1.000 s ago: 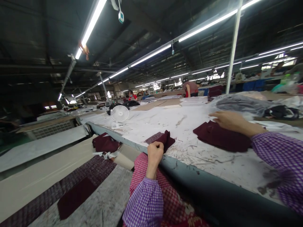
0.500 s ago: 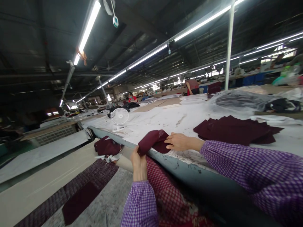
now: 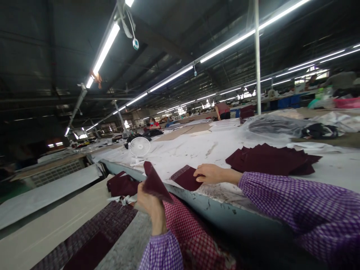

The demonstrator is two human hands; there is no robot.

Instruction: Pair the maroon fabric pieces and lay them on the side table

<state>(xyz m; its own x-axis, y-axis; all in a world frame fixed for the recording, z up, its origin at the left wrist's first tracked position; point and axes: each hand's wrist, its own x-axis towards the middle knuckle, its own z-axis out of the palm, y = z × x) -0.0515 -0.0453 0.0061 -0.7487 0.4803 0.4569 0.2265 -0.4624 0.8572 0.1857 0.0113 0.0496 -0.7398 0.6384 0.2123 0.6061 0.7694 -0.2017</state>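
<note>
My left hand [image 3: 152, 204], in front of the table edge, is closed on a maroon fabric piece [image 3: 157, 183] that stands up, folded and tilted, from the fingers. On the white tabletop my right hand [image 3: 209, 174] has its fingers and thumb drawn together at the right edge of a second maroon fabric piece [image 3: 184, 177]. This one lies flat near the edge and has a pale speckled strip along its far left side. To the right of that hand a fanned stack of maroon fabric pieces [image 3: 271, 160] lies on the table.
Left of the table edge, a lower surface carries a crumpled maroon bundle [image 3: 123, 184] with a white tie and a long row of maroon pieces [image 3: 92, 234]. A small white fan [image 3: 139, 146] stands on the white table [image 3: 174, 150]. Clear plastic [image 3: 272, 125] lies farther right. Co-workers are in the distance.
My left hand has moved left and away from the table edge with its maroon piece, parting it from the one under my right hand. My right hand stays in about the same place.
</note>
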